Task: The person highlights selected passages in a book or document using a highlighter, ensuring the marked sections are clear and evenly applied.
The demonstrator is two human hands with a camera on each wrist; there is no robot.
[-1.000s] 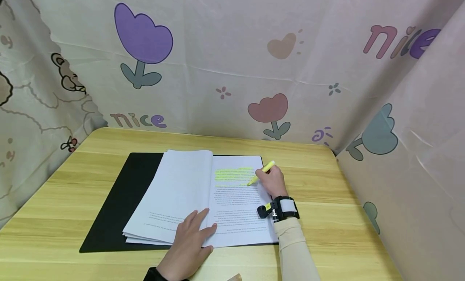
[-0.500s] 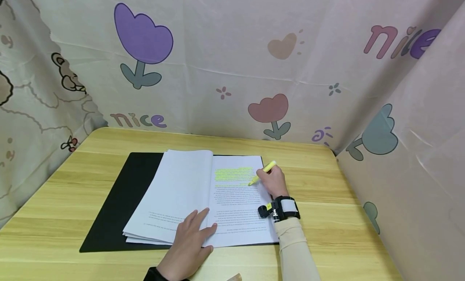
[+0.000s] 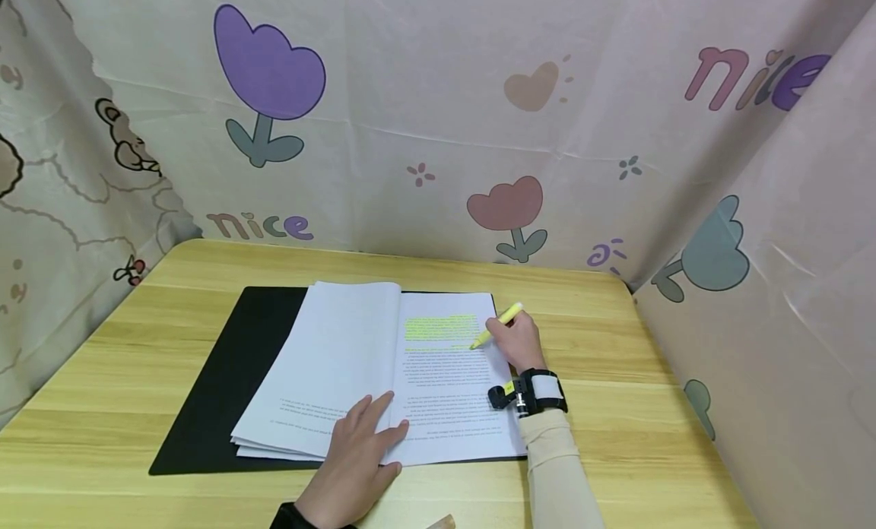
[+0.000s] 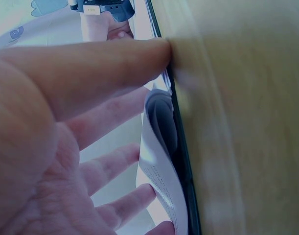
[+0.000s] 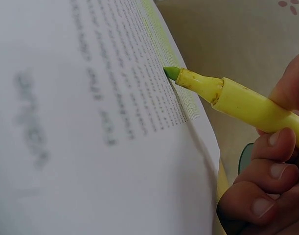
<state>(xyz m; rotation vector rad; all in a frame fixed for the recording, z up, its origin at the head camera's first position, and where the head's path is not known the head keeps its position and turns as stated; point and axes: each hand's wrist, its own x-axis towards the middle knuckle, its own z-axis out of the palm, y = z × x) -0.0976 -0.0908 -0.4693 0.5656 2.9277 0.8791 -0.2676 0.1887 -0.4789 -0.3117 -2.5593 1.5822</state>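
My right hand (image 3: 518, 341) pinches a yellow highlighter (image 5: 257, 107), its green-tinted chisel tip at the printed text. Beneath it lies the right page (image 3: 448, 407) of an open stack of printed sheets; its upper lines carry yellow marking, with a partly marked line below that block. My left hand (image 3: 359, 457) rests with fingers spread across the fold and the lower part of the pages. In the left wrist view, the left fingers lie against the curved left pages (image 4: 161, 181), with the thumb near the lower paper edge. The left pages are mostly blank, with some print low down.
A black folder or mat (image 3: 219, 392) lies under the papers and sticks out to the left. Everything sits on a wooden table (image 3: 616, 438). Printed curtains (image 3: 411, 80) hang behind and at both sides. A small tan object (image 3: 445, 522) shows at the front edge.
My right hand and the highlighter have shifted slightly to the right along a text line. My left hand and the papers stay where they were.
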